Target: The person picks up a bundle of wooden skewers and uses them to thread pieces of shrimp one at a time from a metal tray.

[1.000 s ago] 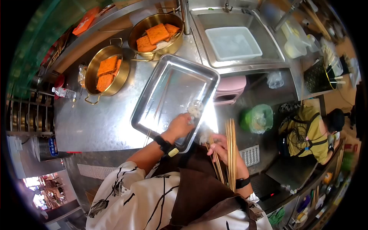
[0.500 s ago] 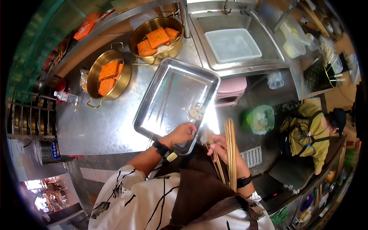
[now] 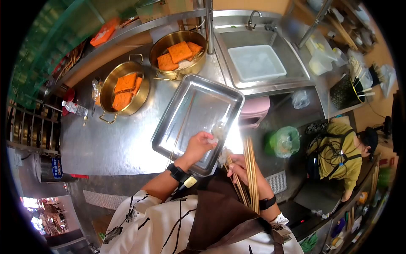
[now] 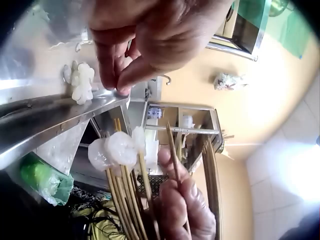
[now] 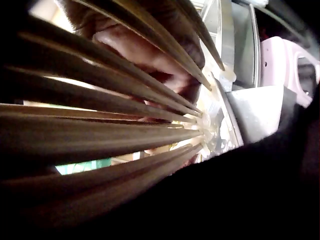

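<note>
My left hand (image 3: 198,148) is over the near right part of the metal tray (image 3: 167,110), its fingertips pinching a small translucent white piece (image 3: 213,140). A little pile of similar pieces (image 3: 218,128) lies beside it in the tray. In the left wrist view, thumb and fingers of the left hand (image 4: 150,45) meet near the pile (image 4: 82,83); the pinched piece is hard to make out. Outside the tray's right edge, my right hand (image 3: 241,168) grips bamboo skewers (image 3: 253,178), some with white pieces (image 4: 120,149) on their tips. Skewers partly cover the right hand (image 5: 150,50) in the right wrist view.
Two brass pans (image 3: 146,95) (image 3: 205,46) with orange slabs stand beyond the tray. A sink (image 3: 296,67) holds a white tub (image 3: 257,63). Below the counter are a pink stool (image 3: 253,111) and a green bin (image 3: 284,142). A person (image 3: 338,152) bends at the right.
My left hand has moved from the tray's near edge back toward the pile, and a white piece now shows at its fingertips. The right hand keeps its grip on the skewers. The head view has shifted slightly.
</note>
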Tool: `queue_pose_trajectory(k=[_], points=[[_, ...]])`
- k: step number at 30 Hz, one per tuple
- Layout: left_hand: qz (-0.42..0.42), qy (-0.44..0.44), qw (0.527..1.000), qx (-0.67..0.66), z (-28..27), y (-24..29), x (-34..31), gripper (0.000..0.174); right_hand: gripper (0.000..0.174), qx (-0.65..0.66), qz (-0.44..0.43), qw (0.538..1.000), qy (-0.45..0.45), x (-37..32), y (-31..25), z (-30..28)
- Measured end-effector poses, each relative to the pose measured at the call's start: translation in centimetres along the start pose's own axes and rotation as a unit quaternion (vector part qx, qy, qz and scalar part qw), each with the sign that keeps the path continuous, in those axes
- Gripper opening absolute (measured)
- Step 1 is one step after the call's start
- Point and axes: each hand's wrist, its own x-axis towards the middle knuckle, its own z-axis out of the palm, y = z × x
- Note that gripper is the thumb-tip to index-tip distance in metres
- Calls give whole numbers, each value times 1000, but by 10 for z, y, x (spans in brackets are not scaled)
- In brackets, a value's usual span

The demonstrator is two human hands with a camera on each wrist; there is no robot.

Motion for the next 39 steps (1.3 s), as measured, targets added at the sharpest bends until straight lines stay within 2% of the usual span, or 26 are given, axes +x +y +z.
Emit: queue_pose_trajectory(k=[1,2,4,7,8,10,11,13,17,19,23,26,28,31,39], points=[[16,29,997,66,2,1,-1,18,37,-1,-1,1000,-4,0,0,1],[19,28,997,66,1,0,0,18,37,-2,-2,1000,-9,0,0,2],[-17,45,998,-51,-1,0,3,15,36,-4,-9,1000,-11,-1,0,4],[-39,65,997,-32,-2,3,1,18,35,-13,-27,999,-15,-1,3,5],[-38,62,997,-30,-4,2,1,18,35,-19,-23,999,-17,-1,4,4],[-103,18,990,-94,-9,2,0,19,35,-23,-19,999,-17,-1,5,6],[-103,17,990,-93,-9,2,-1,19,35,-25,-16,999,-15,-1,4,7],[-132,-26,973,-189,-4,9,-5,21,35,-28,-13,999,-12,-2,3,8],[-114,-60,961,-243,7,14,-10,15,35,-34,-22,999,-12,-4,2,10],[-125,-44,954,-268,13,22,-15,29,35,-34,-20,999,-10,-4,3,11],[-139,-36,945,-295,20,32,-22,28,34,-33,-31,999,-9,-5,8,11],[-136,-18,951,-276,27,34,-26,27,32,-40,-38,998,-9,-7,9,11],[-131,-3,954,-269,30,35,-27,18,30,-51,-39,998,-13,-7,8,11],[-119,9,953,-280,32,30,-26,15,33,-36,-33,999,-4,-7,9,12],[-109,43,952,-284,37,27,-31,16,32,-41,-34,998,-18,-10,6,12]])
